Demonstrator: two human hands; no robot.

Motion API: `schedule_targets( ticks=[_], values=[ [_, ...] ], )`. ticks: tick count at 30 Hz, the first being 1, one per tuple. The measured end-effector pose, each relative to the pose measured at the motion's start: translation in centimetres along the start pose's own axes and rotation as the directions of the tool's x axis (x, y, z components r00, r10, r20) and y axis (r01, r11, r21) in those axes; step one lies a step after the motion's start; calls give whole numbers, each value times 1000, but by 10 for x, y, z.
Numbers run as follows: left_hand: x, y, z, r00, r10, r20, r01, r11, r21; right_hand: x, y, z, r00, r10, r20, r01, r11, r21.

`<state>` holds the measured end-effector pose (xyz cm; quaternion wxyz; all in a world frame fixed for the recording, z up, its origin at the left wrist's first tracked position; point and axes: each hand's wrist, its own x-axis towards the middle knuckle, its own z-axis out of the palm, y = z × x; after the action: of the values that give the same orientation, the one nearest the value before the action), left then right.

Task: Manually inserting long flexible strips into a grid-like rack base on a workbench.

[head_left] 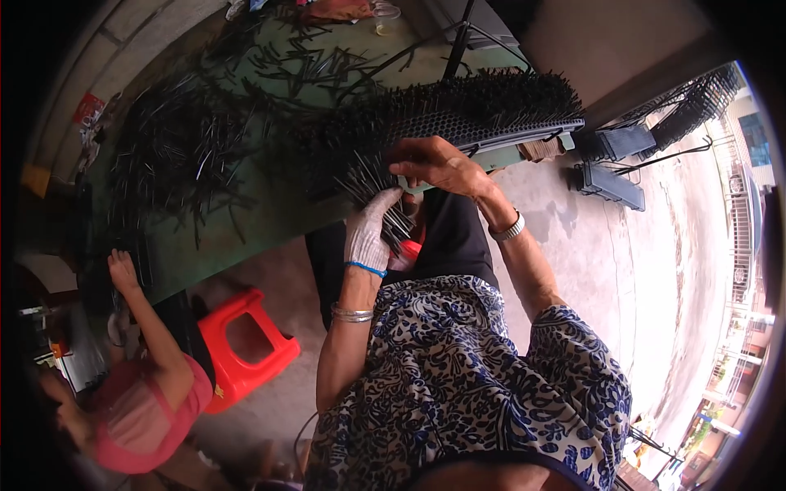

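My left hand (370, 233), in a white knit glove with a blue cuff, is closed around a bundle of thin black rods (360, 178). The rods stick out above and below the grip, over my lap at the table's edge. Just right of the bundle is my bare right hand (449, 168), its fingers curled and thumb close to the index finger. Whatever it pinches, if anything, is too small to make out. Beyond it lies a grey tray (446, 123) with a honeycomb of holes, its far part packed with upright black rods (516, 94).
Loose black rods (184, 135) are heaped on the green table (184, 266). A co-worker's hand (123, 270) rests at the table's left end. A red plastic stool (278, 353) stands left of me. Dark racks (610, 184) sit on the floor at right.
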<state>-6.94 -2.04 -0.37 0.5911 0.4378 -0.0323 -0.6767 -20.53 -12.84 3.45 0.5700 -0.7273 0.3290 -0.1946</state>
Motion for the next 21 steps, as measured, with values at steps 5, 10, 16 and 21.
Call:
schedule_targets(
  ticks=[5, 10, 16, 21],
  values=[
    [3, -2, -1, 1000, 13, -13, -12, 996, 88, -1, 4, -4, 999, 29, 33, -35, 980, 195],
    [-2, 4, 6, 993, 112, -34, -111, 993, 28, 1, 3, -5, 996, 45, 75, -56, 987, 152],
    [8, 5, -5, 999, -29, -43, 23, 991, -134, -3, -11, -8, 998, -51, -28, 54, 994, 100],
    [11, -2, -12, 1000, -5, 29, 7, 998, -59, 8, -17, -17, 850, -317, -420, 180, 925, -335]
  ],
)
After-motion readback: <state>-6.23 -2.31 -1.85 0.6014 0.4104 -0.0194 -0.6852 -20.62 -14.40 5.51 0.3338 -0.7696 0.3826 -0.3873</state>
